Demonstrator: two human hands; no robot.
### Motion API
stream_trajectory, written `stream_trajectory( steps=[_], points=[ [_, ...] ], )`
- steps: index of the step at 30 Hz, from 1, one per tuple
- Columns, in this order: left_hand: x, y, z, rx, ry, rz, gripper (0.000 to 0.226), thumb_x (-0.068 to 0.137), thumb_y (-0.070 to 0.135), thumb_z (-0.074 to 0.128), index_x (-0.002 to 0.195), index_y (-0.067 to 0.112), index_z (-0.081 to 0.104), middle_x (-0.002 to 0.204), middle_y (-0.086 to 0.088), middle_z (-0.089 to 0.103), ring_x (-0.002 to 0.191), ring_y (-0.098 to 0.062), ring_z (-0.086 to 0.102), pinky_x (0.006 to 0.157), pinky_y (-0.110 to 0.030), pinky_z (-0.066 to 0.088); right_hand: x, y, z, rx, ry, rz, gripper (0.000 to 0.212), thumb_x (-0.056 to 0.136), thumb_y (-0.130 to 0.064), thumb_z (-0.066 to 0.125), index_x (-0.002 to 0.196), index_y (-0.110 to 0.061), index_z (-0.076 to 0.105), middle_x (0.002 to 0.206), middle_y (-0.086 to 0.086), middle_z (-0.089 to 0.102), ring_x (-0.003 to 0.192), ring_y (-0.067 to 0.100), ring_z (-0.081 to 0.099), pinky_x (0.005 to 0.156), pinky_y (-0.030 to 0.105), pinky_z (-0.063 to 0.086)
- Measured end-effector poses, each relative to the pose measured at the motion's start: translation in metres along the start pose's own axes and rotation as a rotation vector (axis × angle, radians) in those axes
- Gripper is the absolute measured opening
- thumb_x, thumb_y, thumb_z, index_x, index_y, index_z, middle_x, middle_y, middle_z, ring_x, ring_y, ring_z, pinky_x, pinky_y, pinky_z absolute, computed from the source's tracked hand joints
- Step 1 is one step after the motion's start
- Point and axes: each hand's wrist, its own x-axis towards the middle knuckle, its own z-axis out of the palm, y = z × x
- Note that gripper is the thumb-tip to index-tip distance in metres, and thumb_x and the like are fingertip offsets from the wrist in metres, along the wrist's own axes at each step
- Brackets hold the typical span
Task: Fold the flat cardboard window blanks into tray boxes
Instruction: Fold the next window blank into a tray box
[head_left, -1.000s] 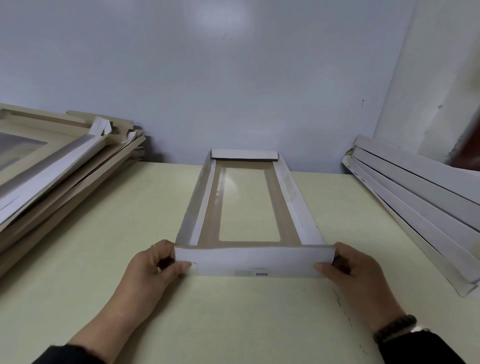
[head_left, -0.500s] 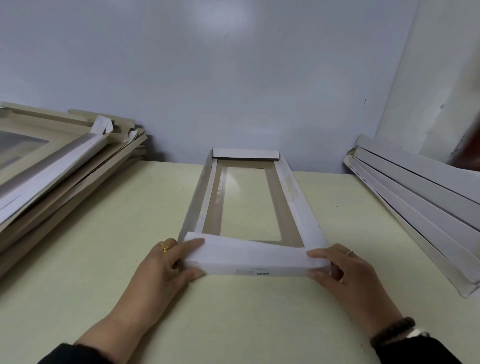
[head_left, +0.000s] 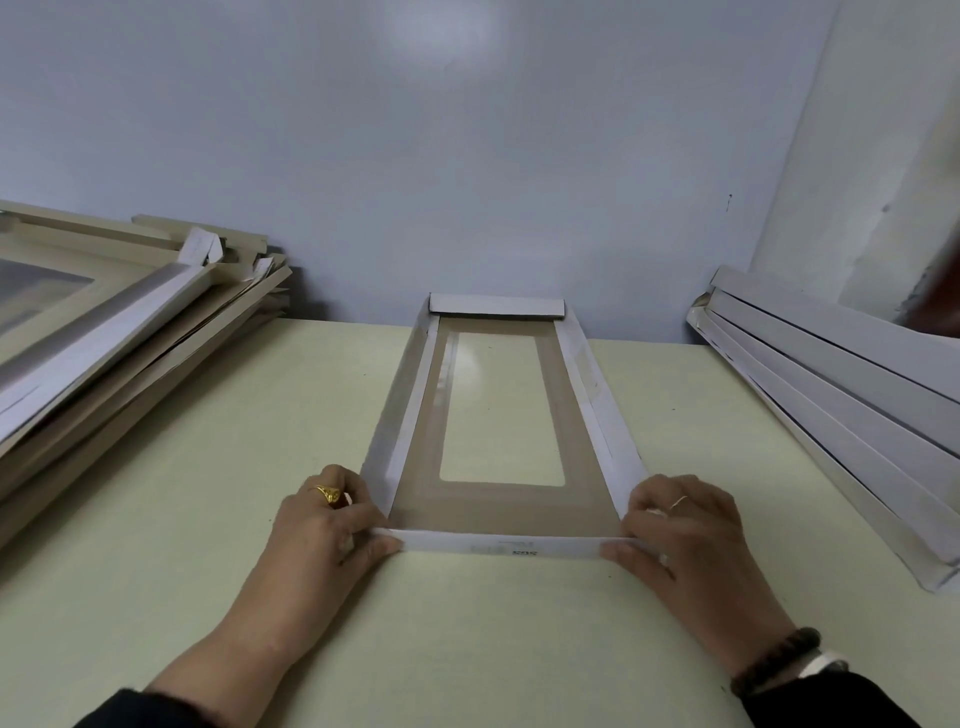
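Cardboard tray box (head_left: 498, 514) on table, near corners pinched between both hands

Dark sleeves (head_left: 826, 701), gold ring (head_left: 328, 493), beaded bracelet (head_left: 776, 659)

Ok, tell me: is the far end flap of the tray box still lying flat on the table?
No, the far end flap stands upright against the wall, at the far end of the tray box.
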Motion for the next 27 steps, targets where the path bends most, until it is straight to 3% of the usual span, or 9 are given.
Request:
stream_trajectory(
  steps=[2, 4, 9, 11, 13, 16, 19, 22, 27],
  points=[
    [0.002, 0.009, -0.003, 0.172, 0.055, 0.091, 0.040, 0.077, 0.050, 0.050, 0.056, 0.019, 0.064, 0.081, 0.008, 0.051, 0.082, -0.011, 0.039, 0.077, -0.025, 0.027, 0.000, -0.005, 0.001, -0.024, -0.028, -0.069, 0.040, 0.083, -0.040, 0.043, 0.052, -0.016, 0.054, 0.057, -0.007, 0.052, 0.059, 0.017, 0.054, 0.070, 0.025, 0.030],
    [0.004, 0.021, -0.001, 0.217, 0.033, 0.164, 0.048, 0.077, 0.058, 0.041, 0.055, 0.020, 0.062, 0.075, 0.007, 0.053, 0.082, -0.012, 0.039, 0.082, -0.027, 0.029, 0.002, -0.013, 0.003, -0.017, -0.029, -0.124, 0.039, 0.083, -0.036, 0.043, 0.051, -0.015, 0.054, 0.052, -0.006, 0.051, 0.051, 0.015, 0.055, 0.068, 0.026, 0.033],
    [0.005, 0.053, 0.024, 0.298, -0.104, 0.357, 0.024, 0.073, 0.042, 0.057, 0.056, 0.025, 0.056, 0.058, 0.012, 0.050, 0.055, -0.008, 0.052, 0.054, -0.019, 0.033, 0.005, -0.038, 0.011, 0.087, -0.098, -0.195, 0.036, 0.081, -0.036, 0.046, 0.051, -0.017, 0.054, 0.051, -0.006, 0.053, 0.049, 0.015, 0.053, 0.061, 0.024, 0.033],
    [0.007, 0.057, 0.024, 0.286, -0.109, 0.346, 0.016, 0.066, 0.036, 0.063, 0.056, 0.026, 0.055, 0.055, 0.013, 0.049, 0.051, -0.007, 0.051, 0.046, -0.017, 0.037, 0.006, -0.035, 0.010, 0.188, -0.171, -0.167, 0.033, 0.082, -0.042, 0.049, 0.063, -0.018, 0.064, 0.063, -0.008, 0.059, 0.061, 0.013, 0.056, 0.065, 0.022, 0.034],
    [0.007, 0.056, 0.024, 0.247, -0.092, 0.343, 0.017, 0.065, 0.035, 0.064, 0.055, 0.026, 0.054, 0.054, 0.013, 0.048, 0.050, -0.007, 0.050, 0.043, -0.013, 0.037, 0.006, -0.023, 0.008, 0.303, -0.251, -0.083, 0.033, 0.079, -0.047, 0.059, 0.089, -0.019, 0.071, 0.090, -0.010, 0.067, 0.081, 0.010, 0.058, 0.078, 0.020, 0.037],
    [0.006, 0.057, 0.023, 0.234, -0.078, 0.336, 0.017, 0.065, 0.035, 0.065, 0.055, 0.026, 0.053, 0.054, 0.013, 0.048, 0.049, -0.008, 0.050, 0.042, -0.012, 0.036, 0.004, -0.009, 0.009, 0.324, -0.312, -0.085, 0.048, 0.074, -0.051, 0.064, 0.110, -0.020, 0.068, 0.117, -0.013, 0.062, 0.097, 0.005, 0.051, 0.090, 0.016, 0.035],
    [0.006, 0.057, 0.024, 0.234, -0.083, 0.317, 0.023, 0.065, 0.032, 0.075, 0.056, 0.026, 0.054, 0.055, 0.013, 0.049, 0.050, -0.009, 0.051, 0.043, -0.012, 0.035, 0.002, -0.008, 0.010, 0.333, -0.300, -0.097, 0.045, 0.071, -0.047, 0.068, 0.103, -0.017, 0.071, 0.108, -0.013, 0.066, 0.091, 0.000, 0.050, 0.085, 0.016, 0.038],
    [0.005, 0.057, 0.024, 0.245, -0.094, 0.299, 0.031, 0.059, 0.030, 0.086, 0.056, 0.026, 0.055, 0.055, 0.013, 0.050, 0.050, -0.009, 0.052, 0.042, -0.011, 0.033, 0.003, -0.009, 0.008, 0.331, -0.296, -0.093, 0.031, 0.071, -0.041, 0.073, 0.088, -0.016, 0.072, 0.091, -0.010, 0.069, 0.081, 0.009, 0.057, 0.076, 0.019, 0.041],
    [0.005, 0.058, 0.024, 0.250, -0.085, 0.305, 0.030, 0.058, 0.032, 0.086, 0.056, 0.026, 0.057, 0.055, 0.013, 0.051, 0.050, -0.010, 0.052, 0.042, -0.011, 0.035, 0.007, -0.013, 0.005, 0.227, -0.327, -0.127, 0.031, 0.077, -0.047, 0.053, 0.072, -0.017, 0.057, 0.075, -0.009, 0.053, 0.070, 0.010, 0.045, 0.066, 0.016, 0.028]
  ],
)
